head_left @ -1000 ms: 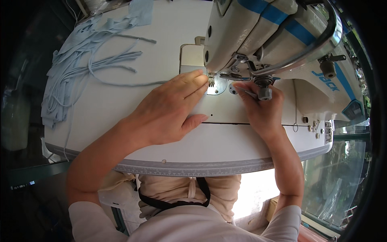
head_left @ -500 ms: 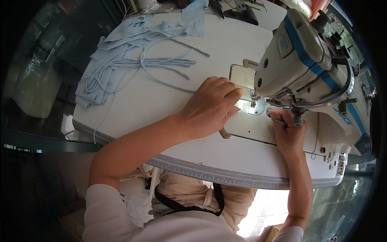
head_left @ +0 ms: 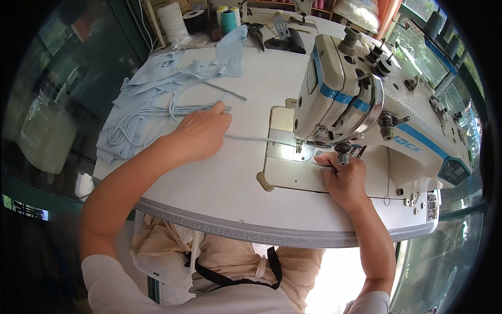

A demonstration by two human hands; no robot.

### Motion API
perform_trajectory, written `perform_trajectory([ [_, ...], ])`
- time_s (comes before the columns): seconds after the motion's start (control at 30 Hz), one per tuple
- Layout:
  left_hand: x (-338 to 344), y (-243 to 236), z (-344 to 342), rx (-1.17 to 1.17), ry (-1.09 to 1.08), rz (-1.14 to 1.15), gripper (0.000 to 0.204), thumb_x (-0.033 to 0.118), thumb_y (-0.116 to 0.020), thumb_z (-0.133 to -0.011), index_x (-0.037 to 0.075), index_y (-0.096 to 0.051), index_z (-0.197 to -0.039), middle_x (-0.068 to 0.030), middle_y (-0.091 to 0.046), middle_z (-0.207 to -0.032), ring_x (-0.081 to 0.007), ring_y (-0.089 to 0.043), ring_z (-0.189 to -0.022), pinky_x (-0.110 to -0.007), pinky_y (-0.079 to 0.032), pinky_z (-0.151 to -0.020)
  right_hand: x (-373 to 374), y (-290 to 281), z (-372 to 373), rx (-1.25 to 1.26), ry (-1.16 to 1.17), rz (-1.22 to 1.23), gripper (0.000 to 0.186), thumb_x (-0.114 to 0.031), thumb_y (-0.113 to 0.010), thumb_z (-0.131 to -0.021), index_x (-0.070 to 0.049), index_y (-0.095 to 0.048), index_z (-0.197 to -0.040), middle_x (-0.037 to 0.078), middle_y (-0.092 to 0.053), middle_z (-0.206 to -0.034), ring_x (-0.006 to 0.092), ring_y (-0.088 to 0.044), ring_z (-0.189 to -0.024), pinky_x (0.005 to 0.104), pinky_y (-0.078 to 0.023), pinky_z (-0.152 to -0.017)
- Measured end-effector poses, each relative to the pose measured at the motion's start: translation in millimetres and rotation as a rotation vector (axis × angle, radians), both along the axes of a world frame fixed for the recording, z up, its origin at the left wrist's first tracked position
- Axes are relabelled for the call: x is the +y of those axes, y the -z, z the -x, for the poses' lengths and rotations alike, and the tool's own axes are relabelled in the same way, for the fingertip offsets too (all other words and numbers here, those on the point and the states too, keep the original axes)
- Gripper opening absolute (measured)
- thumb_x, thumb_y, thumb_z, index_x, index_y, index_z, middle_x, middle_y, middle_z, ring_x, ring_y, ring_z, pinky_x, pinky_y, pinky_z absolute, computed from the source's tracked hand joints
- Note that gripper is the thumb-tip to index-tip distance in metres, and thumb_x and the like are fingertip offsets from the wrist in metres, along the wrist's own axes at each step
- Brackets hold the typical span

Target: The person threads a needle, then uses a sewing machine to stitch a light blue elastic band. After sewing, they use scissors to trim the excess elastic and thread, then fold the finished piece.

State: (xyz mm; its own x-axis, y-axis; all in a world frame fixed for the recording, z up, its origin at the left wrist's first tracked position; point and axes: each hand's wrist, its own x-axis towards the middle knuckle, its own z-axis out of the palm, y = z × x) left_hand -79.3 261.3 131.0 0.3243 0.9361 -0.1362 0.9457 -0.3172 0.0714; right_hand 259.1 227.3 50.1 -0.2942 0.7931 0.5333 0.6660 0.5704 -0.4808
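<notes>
A light blue fabric cord (head_left: pixel 253 138) runs from beneath my left hand (head_left: pixel 204 131) to the presser foot (head_left: pixel 298 148) of a sewing machine (head_left: pixel 334 89). My left hand is closed over the cords on the table, its fingertips at their loose ends (head_left: pixel 226 109). Which strand they pinch is partly hidden. Beside the needle plate, my right hand (head_left: pixel 346 180) is closed round small thread snips (head_left: pixel 325 166); their pale blades point left, and the palm covers most of the rest. More light blue cords and flat strips (head_left: pixel 141 89) lie heaped on the left.
Thread spools (head_left: pixel 228 22) and a black-handled tool (head_left: pixel 254 35) stand along the back. Bobbins (head_left: pixel 413 201) lie at the right end of the table (head_left: pixel 230 193). A grey measuring strip (head_left: pixel 235 225) follows the front edge. Beige cloth (head_left: pixel 162 238) hangs below it.
My left hand has moved left from the needle area to the cord ends, uncovering the cord under the presser foot. My right hand stays beside the needle. The view has shifted, showing more of the back.
</notes>
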Motion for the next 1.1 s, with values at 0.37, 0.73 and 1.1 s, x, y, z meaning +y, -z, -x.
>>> perform_trajectory([
  [0.37,163,-44,-1,-0.344,0.324,-0.838,0.02,0.001,-0.065,-0.094,-0.001,-0.067,-0.114,-0.0157,-0.073,-0.104,-0.0336,-0.068,-0.091,-0.04,-0.054,-0.082,-3,-6,5,-0.027,0.011,0.058,0.019,0.007,-0.072,-0.084,-0.005,-0.077,-0.097,0.014,-0.076,-0.085,0.0304,-0.074,-0.073,0.0333,-0.057,-0.067],
  [0.73,110,36,13,-0.319,0.232,-0.282,0.01,0.001,-0.072,-0.092,0.001,-0.065,-0.099,-0.011,-0.069,-0.109,-0.03,-0.065,-0.097,-0.038,-0.052,-0.089,-2,0,3,-0.026,0.034,0.043,0.015,-0.002,-0.076,-0.081,-0.01,-0.08,-0.093,0.012,-0.065,-0.072,0.0333,-0.065,-0.061,0.0419,-0.049,-0.055],
  [1.1,-19,53,-85,-0.708,0.219,-0.059,0.009,0.002,-0.072,-0.092,0.004,-0.063,-0.091,-0.0073,-0.063,-0.09,-0.0258,-0.059,-0.092,-0.039,-0.047,-0.089,-11,-31,4,-0.08,0.083,0.099,0.017,-0.02,-0.08,-0.089,-0.004,-0.074,-0.091,0.01,-0.062,-0.075,0.0328,-0.062,-0.062,0.0398,-0.046,-0.055],
])
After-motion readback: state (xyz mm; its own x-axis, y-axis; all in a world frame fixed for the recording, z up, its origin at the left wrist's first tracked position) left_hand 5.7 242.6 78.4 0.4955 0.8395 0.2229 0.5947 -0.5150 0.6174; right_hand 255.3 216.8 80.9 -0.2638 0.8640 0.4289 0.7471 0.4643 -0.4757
